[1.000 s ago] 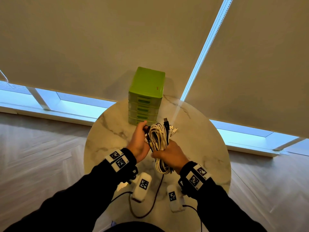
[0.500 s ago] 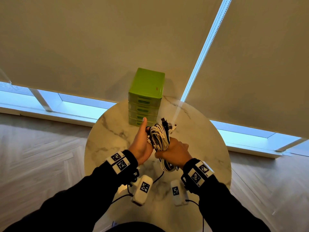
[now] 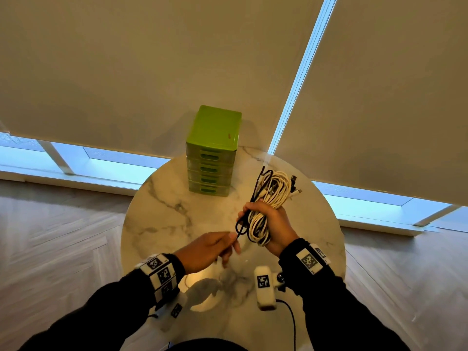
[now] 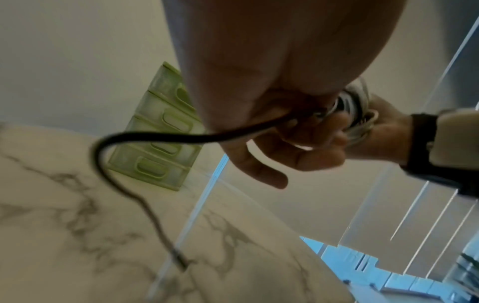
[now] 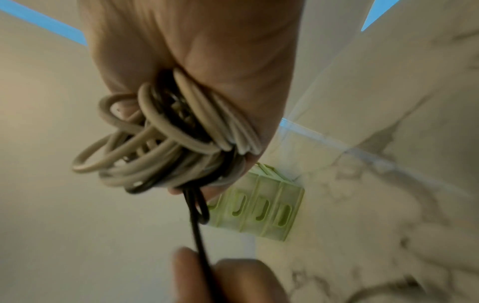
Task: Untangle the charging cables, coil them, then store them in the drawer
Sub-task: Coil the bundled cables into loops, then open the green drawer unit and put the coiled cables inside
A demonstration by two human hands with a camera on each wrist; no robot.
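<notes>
My right hand (image 3: 272,222) grips a tangled bundle of white cables (image 3: 274,191) mixed with a black cable (image 3: 240,226), held above the round marble table (image 3: 162,209). In the right wrist view the white loops (image 5: 155,143) bulge out of my fist. My left hand (image 3: 210,250) pinches the black cable and draws a strand out of the bundle toward me; its loose plug end (image 4: 180,260) dangles over the table. The green drawer unit (image 3: 212,153) stands at the table's far edge, all its drawers closed.
Roller blinds (image 3: 152,59) hang behind the table, with a strip of window below them. A white tagged device (image 3: 264,287) with a black lead hangs under my right wrist. Wooden floor (image 3: 50,236) surrounds the table.
Both hands held the bundle together near the drawers. Now my right hand has carried it rightward while my left has pulled back toward me, drawing out a black strand.
</notes>
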